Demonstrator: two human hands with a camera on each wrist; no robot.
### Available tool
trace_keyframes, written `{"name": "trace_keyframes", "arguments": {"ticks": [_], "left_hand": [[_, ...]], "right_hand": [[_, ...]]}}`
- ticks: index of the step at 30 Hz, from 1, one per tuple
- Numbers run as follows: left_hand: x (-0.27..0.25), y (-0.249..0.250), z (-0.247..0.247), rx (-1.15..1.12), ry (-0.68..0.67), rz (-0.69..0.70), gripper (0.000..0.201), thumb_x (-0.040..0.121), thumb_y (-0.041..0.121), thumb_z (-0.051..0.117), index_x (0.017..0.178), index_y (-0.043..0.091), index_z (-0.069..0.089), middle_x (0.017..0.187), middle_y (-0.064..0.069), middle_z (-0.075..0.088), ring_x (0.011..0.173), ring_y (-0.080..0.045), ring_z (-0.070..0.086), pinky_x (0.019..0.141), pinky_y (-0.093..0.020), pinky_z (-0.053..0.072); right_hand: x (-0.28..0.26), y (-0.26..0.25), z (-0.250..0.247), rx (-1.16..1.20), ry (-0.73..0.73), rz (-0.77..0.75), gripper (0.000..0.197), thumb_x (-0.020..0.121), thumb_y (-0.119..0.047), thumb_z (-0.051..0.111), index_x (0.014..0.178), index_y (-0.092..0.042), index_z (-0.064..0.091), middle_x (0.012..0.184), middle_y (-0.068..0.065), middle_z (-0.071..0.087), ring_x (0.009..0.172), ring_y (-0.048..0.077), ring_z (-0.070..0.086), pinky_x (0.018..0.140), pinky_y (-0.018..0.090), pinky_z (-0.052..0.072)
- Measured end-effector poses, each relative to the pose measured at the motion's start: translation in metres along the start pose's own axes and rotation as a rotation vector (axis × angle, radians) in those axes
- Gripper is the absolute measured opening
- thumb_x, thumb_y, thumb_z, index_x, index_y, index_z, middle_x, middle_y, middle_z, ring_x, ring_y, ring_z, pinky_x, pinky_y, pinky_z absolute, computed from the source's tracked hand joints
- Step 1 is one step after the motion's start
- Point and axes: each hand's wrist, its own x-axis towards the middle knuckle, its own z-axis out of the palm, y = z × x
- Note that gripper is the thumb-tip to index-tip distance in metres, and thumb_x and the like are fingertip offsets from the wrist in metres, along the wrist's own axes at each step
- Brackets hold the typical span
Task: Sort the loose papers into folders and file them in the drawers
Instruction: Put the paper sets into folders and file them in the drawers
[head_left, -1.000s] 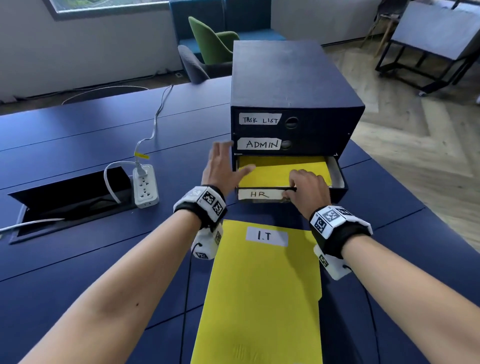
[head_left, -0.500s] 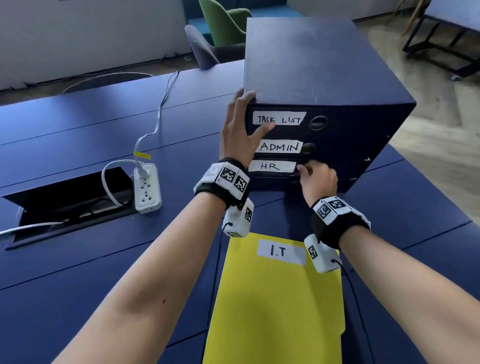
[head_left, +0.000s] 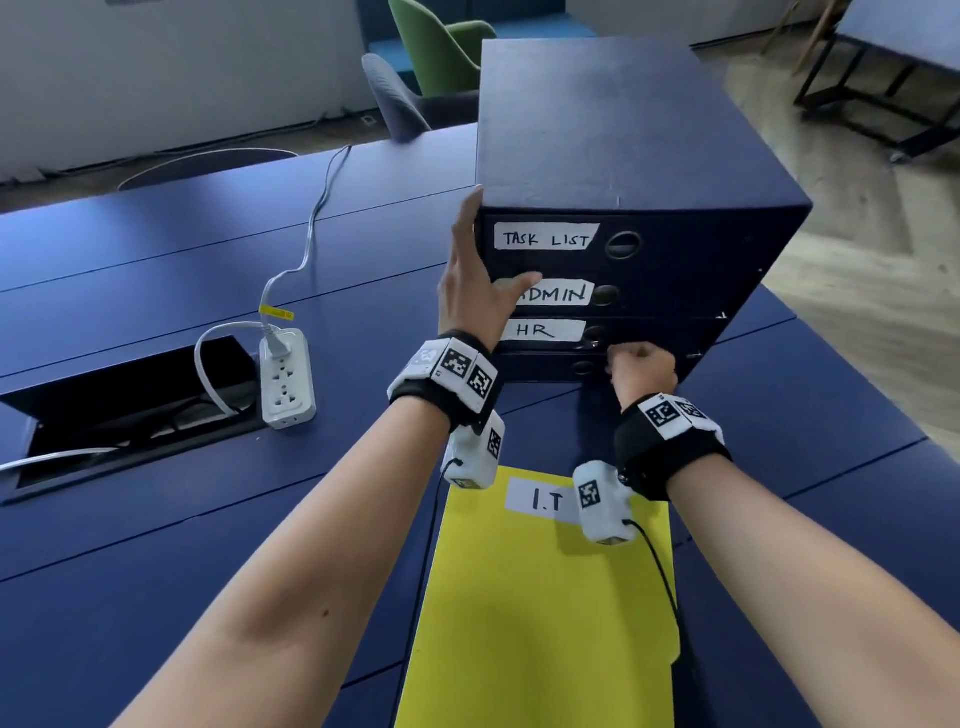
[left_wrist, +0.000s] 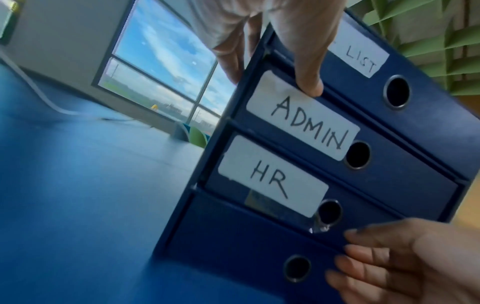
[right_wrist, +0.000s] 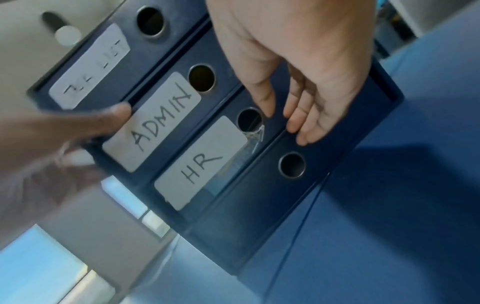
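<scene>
L hand (head_left: 470, 291) spread flat, bracing drawer unit (head_left: 623, 171). R hand (head_left: 641, 371) fingers curled at unlabelled bottom drawer (head_left: 550, 368), gripping nothing. I.T folder (head_left: 540, 613) lies on tabletop below both wrists. Next, prob: hook finger-hole, pull drawer out.

Head view looks down over both forearms at the drawer unit (head_left: 623, 156); both wrist views sit close, sharing its labelled front.

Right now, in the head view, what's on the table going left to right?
Cable hatch → power strip → left hand → right hand. The drawer unit and I.T folder overlap both hands, so they are left out of the order.
</scene>
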Motion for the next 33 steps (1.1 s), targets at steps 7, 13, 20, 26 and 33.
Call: {"name": "trace_keyframes", "arguments": {"ticks": [7, 13, 20, 26, 33], "left_hand": [[-0.028, -0.051, 0.007, 0.029, -0.107, -0.316, 0.059, 0.08, 0.029, 0.07, 0.132, 0.018, 0.044, 0.119, -0.004, 0.064, 0.106, -0.021, 0.062, 0.098, -0.041, 0.047], [-0.027, -0.053, 0.0, 0.102, -0.12, -0.372, 0.037, 0.092, 0.032, 0.055, 0.122, 0.012, 0.058, 0.109, -0.01, 0.068, 0.102, -0.023, 0.063, 0.095, -0.031, 0.045], [-0.017, -0.047, -0.005, 0.22, -0.126, -0.385, 0.028, 0.094, 0.028, 0.051, 0.108, 0.007, 0.065, 0.1, -0.016, 0.068, 0.099, -0.033, 0.057, 0.085, -0.031, 0.042], [-0.047, -0.059, -0.005, 0.298, -0.252, -0.575, 0.038, 0.091, 0.035, 0.054, 0.112, 0.004, 0.057, 0.111, -0.019, 0.062, 0.11, -0.033, 0.054, 0.091, -0.032, 0.041], [-0.136, -0.057, -0.015, 0.678, -0.441, -0.902, 0.089, 0.074, 0.045, 0.073, 0.134, 0.0, 0.026, 0.138, -0.013, 0.026, 0.132, -0.029, 0.025, 0.106, -0.038, 0.03]], "right_hand": [[0.011, 0.002, 0.024, 0.484, -0.085, 0.348, 0.02, 0.081, -0.013, 0.068, 0.074, -0.006, 0.051, 0.067, 0.008, 0.05, 0.056, 0.017, 0.047, 0.057, 0.029, 0.045], [0.015, 0.006, 0.038, 0.697, -0.09, 0.447, 0.014, 0.08, -0.015, 0.067, 0.083, -0.01, 0.054, 0.078, 0.003, 0.053, 0.06, 0.013, 0.044, 0.054, 0.02, 0.044], [0.0, 0.028, 0.033, 0.632, 0.033, 0.488, 0.034, 0.075, -0.029, 0.077, 0.087, -0.01, 0.052, 0.061, 0.002, 0.047, 0.046, 0.01, 0.039, 0.035, 0.014, 0.032], [-0.017, 0.048, 0.019, 0.651, 0.082, 0.458, 0.028, 0.078, -0.009, 0.071, 0.098, -0.004, 0.052, 0.062, 0.009, 0.052, 0.044, 0.013, 0.04, 0.032, 0.01, 0.029], [-0.055, 0.063, -0.005, 0.569, 0.156, 0.407, 0.03, 0.071, -0.001, 0.073, 0.061, -0.006, 0.045, 0.051, 0.008, 0.048, 0.041, 0.016, 0.043, 0.037, 0.017, 0.032]]}}
